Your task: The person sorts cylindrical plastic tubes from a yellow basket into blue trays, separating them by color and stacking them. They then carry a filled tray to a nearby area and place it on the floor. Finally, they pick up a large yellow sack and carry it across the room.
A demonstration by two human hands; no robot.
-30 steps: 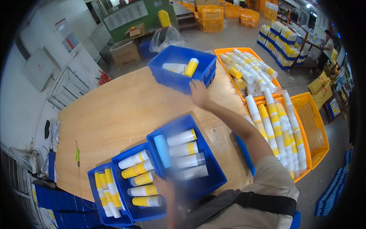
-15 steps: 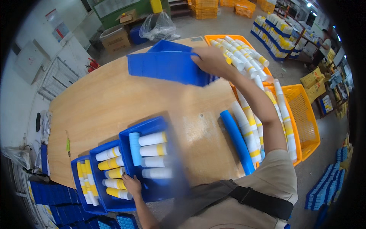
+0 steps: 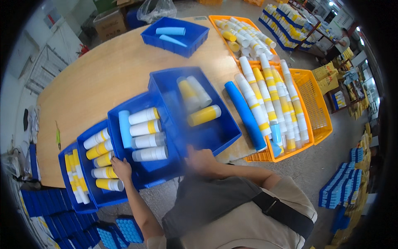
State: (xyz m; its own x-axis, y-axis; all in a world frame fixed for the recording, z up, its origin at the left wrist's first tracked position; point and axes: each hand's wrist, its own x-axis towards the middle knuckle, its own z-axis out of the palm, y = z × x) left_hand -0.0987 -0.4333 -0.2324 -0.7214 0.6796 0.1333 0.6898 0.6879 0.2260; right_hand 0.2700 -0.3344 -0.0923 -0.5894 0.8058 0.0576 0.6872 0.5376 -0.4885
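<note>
Four blue bins stand in a slanting row along the near side of the table, holding stacks of cups. My left hand [image 3: 122, 169] is hooked over the wall between the second bin [image 3: 98, 199] and the third bin [image 3: 143, 176], fingertips beside yellow-and-white cup stacks [image 3: 105, 172]. Light-blue and white stacks [image 3: 144, 127] lie in the third bin. At the near edge of the right-end bin [image 3: 222, 139] is my right hand [image 3: 202, 162], its fingers smeared. Inside that bin lie three yellow or white cup stacks [image 3: 205, 115], partly blurred.
Another blue bin [image 3: 176, 45] with two light-blue stacks sits at the table's far side. Orange crates [image 3: 319, 116] full of cup stacks stand on the right, beside a long blue roll [image 3: 245, 116]. Stacked blue bins [image 3: 45, 203] are at the lower left.
My right hand has come down from the far side, where it held a blue bin aloft. A bin with yellow and white stacks now stands at the row's right end. The view has shifted.
</note>
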